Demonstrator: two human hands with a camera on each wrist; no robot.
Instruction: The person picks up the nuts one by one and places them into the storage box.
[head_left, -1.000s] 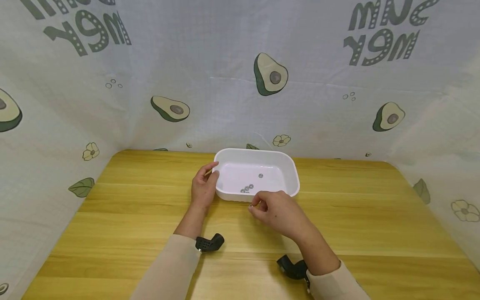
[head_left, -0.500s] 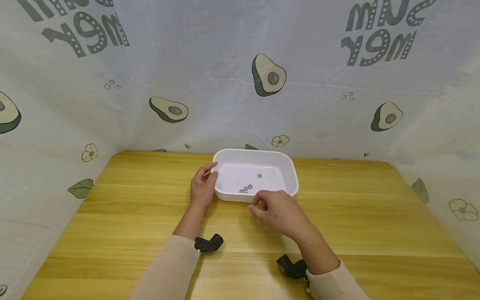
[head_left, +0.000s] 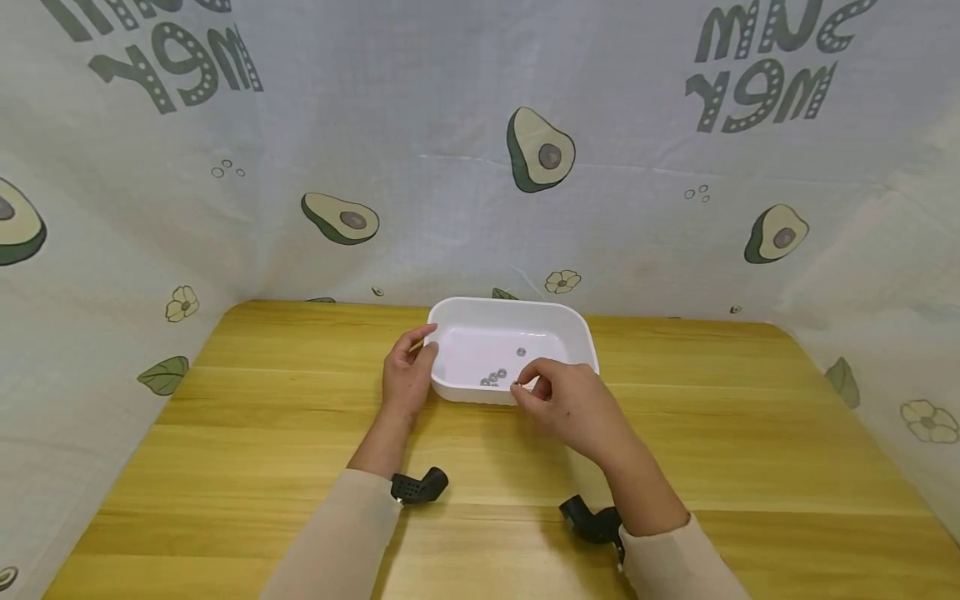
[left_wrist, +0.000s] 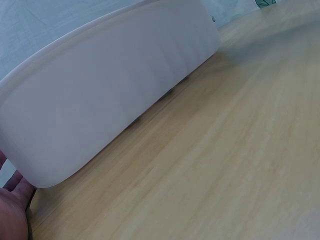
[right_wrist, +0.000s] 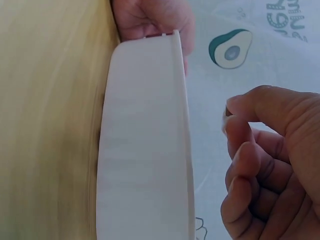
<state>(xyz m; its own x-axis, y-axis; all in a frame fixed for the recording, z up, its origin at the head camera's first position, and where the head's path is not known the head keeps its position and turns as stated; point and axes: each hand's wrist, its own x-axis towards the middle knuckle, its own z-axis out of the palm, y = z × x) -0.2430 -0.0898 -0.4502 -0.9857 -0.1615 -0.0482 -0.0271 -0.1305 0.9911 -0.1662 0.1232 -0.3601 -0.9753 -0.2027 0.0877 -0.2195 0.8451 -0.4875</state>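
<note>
A white rectangular plastic tub (head_left: 585, 333) stands on the wooden table. Several small metal hex nuts (head_left: 502, 373) lie inside, mostly grouped near its front wall, one farther back. My left hand (head_left: 407, 379) grips the tub's left end, thumb and fingers at the rim. Over the front rim, my right hand (head_left: 573, 408) pinches a small metal nut (right_wrist: 226, 114) between thumb and forefinger; its other fingers curl loosely in the right wrist view. Most of that nut is hidden by the fingertips.
The wooden table (head_left: 247, 467) runs back to a hanging white cloth (head_left: 450, 208) printed with avocados and lettering, close behind the tub. Black wrist cameras (head_left: 420, 485) sit at both cuffs.
My right hand has risen forward and slightly right, from in front of the tub to over its front rim, still pinching the nut. The left hand keeps its hold.
</note>
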